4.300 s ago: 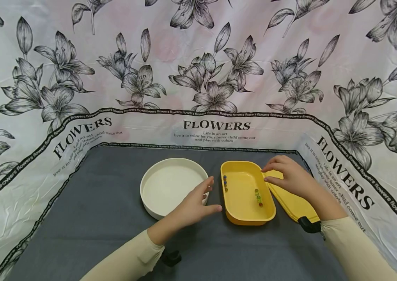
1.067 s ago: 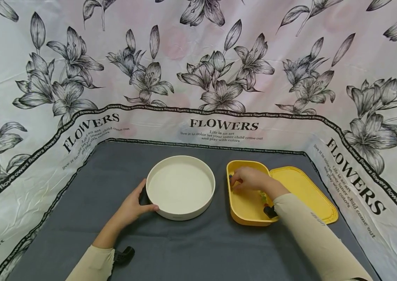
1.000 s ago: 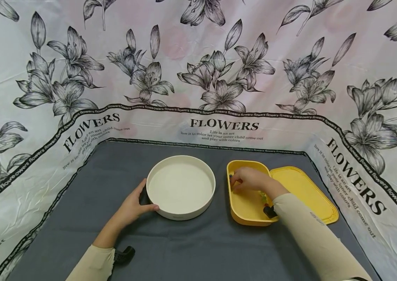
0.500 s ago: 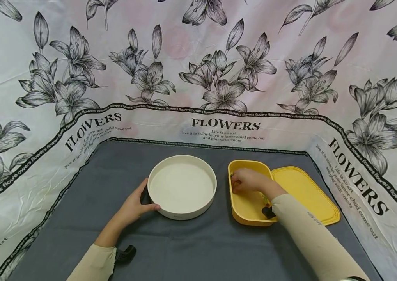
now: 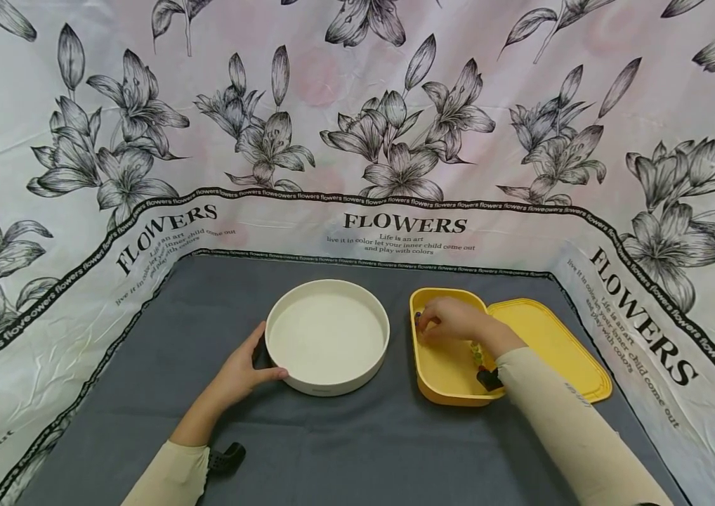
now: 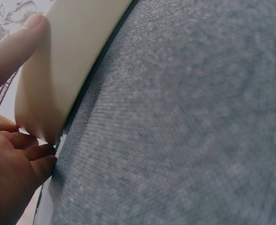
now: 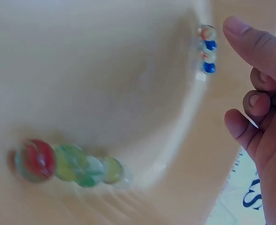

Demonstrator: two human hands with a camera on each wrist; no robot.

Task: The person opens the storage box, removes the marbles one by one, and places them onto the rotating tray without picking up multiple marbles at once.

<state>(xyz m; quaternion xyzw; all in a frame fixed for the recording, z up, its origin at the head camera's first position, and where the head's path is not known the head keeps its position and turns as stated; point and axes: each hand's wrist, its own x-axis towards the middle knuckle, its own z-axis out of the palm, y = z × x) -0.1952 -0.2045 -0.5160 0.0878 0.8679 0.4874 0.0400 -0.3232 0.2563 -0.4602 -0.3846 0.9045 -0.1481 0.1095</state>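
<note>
Marbles lie in 2 rows inside the yellow box, 1 just beyond the right hand, thumb and fingers apart, nothing visibly held; the left hand, thumb spread, holds the white dish.

Soft, even light fills the fairly sharp head view. The left wrist view blurs the gray tablecloth; the right blurs the glass marbles, pale glare streaking the yellow box.
</note>
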